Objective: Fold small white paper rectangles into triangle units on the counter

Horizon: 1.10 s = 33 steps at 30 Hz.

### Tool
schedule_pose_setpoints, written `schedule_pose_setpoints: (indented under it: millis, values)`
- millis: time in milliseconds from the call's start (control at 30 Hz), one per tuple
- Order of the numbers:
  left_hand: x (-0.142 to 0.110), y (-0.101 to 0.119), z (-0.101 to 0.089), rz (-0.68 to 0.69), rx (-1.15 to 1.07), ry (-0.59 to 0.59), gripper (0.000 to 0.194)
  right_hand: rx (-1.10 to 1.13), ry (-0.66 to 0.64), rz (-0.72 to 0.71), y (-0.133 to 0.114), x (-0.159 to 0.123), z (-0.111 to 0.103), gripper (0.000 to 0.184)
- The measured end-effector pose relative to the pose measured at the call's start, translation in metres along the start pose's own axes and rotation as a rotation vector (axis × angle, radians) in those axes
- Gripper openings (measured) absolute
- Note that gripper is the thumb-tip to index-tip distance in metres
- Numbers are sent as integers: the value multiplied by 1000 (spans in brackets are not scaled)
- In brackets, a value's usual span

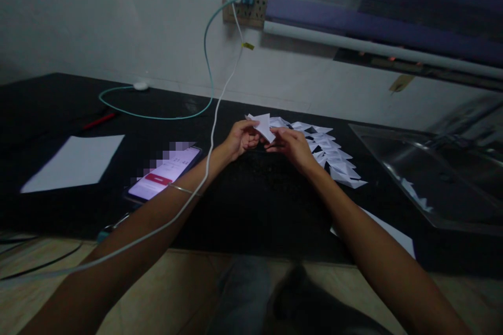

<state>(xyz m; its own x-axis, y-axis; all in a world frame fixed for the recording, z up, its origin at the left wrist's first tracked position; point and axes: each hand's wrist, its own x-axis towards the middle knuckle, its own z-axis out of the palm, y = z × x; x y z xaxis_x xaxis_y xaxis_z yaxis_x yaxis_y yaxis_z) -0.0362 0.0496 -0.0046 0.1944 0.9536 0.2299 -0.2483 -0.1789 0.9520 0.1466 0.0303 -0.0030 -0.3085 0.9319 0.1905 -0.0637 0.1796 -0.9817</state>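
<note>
Between my two hands a small folded paper piece (263, 124), white and pointed, is held above the black counter. My left hand (242, 138) pinches its left side, thumb on top and the other fingers curled below. Fingers of my right hand (291, 146) grip its lower right edge. Just beyond and to the right of my right hand lie several folded white paper triangles (338, 159), set in overlapping rows. Part of these rows is hidden behind that hand.
A phone (165, 172) with a lit screen and a white paper sheet (76, 162) lie on the left. Another sheet (393, 233) is partly under my right forearm. A sink (396, 159) is at the right. A white cable (214, 125) crosses my left forearm from the wall socket (257, 8).
</note>
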Motion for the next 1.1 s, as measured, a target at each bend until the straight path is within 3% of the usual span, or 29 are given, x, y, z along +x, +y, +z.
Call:
schedule_pose_setpoints:
  millis: [133, 300, 500, 767, 900, 1100]
  values:
    - [-2, 1, 1, -85, -140, 17, 16, 6, -72, 6, -3, -1, -6, 32]
    - [-6, 5, 3, -71, -149, 23, 17, 66, -110, 68, -9, -5, -6, 30]
    - [-10, 12, 7, -62, -123, 35, 15, 29, -82, 69, -12, -6, -8, 33]
    - [-6, 6, 2, -75, -130, -41, 24, -49, -53, 44, -7, -4, -6, 31]
    - [-6, 3, 1, -69, -104, -28, 30, -187, 9, -1, -2, 0, -9, 21]
    - [-10, 7, 6, -71, 11, -109, 32, -327, 97, -78, 3, 4, -12, 7]
